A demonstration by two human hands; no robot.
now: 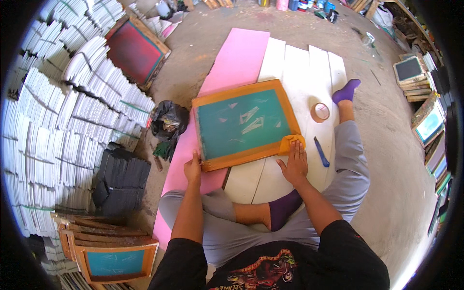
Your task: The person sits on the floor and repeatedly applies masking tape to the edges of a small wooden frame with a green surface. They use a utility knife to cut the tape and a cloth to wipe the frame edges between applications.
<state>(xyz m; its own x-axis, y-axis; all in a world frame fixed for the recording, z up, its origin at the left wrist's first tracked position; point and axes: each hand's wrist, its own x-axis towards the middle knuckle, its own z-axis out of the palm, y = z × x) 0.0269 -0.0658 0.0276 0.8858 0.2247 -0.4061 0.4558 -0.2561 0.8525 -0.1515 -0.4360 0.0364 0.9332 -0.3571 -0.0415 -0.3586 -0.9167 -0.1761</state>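
Note:
A screen printing frame (241,121) with teal mesh and brown-orange borders lies tilted across boards before me. Several pale, clear shapes show in the mesh. At its lower left corner, my left hand (193,169) grips the edge, its fingers partly hidden. My right hand (295,162) lies with fingers stretched out on a bright orange, cloth-like piece (288,144) at the lower right corner; the thumb is apart. To the right of that hand rests a blue utility knife (322,152). A roll of brown tape (320,112) stands farther back on the white boards.
Beneath the frame are a pink board (237,58) and white boards (295,60). A black plastic bag (170,118) sits at the left, before tall stacks of white sheets (43,130). More frames (116,263) lean at lower left. My purple-socked foot (346,92) extends at right.

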